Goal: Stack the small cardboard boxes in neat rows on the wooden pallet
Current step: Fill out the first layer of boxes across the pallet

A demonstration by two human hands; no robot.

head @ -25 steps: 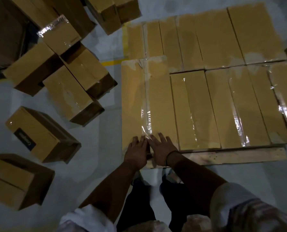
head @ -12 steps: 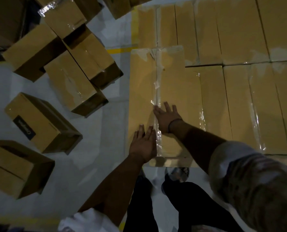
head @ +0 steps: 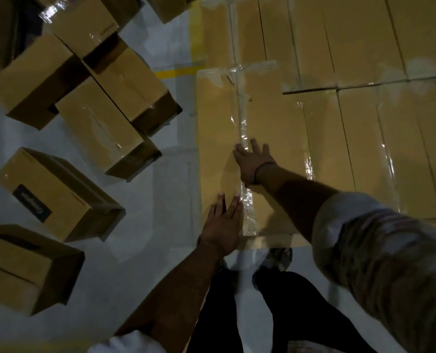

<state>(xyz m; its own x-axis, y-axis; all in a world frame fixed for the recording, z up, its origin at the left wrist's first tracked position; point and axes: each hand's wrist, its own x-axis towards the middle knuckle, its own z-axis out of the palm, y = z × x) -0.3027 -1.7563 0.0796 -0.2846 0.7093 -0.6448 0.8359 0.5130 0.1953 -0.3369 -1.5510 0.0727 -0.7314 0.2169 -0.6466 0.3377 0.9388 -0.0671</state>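
Head view: right hand lies flat and open, fingers spread, palm down on the top face of the near corner box, pressing directly on the clear tape seam that runs along that box's lid; it grips nothing. Left hand is likewise flat and open, fingers together, resting on the same lid nearer the person, just left of the seam, holding nothing. Judged purpose: both palms bear down and forward to seat this box flush against its neighbours, so the row edge stays straight. To the right of the corner box, and beyond it, further stacked boxes sit side by side in close rows, touching, lids level. The wooden pallet itself cannot be made out beneath them in this dim light; a pale strip at the box's near edge may be its board, uncertain. Left of the corner box, well apart across bare floor, loose boxes lie at mixed angles, one carrying a dark label. Floor is pale grey, smooth, with a yellow line left of the box's far corner. Lighting is poor throughout.
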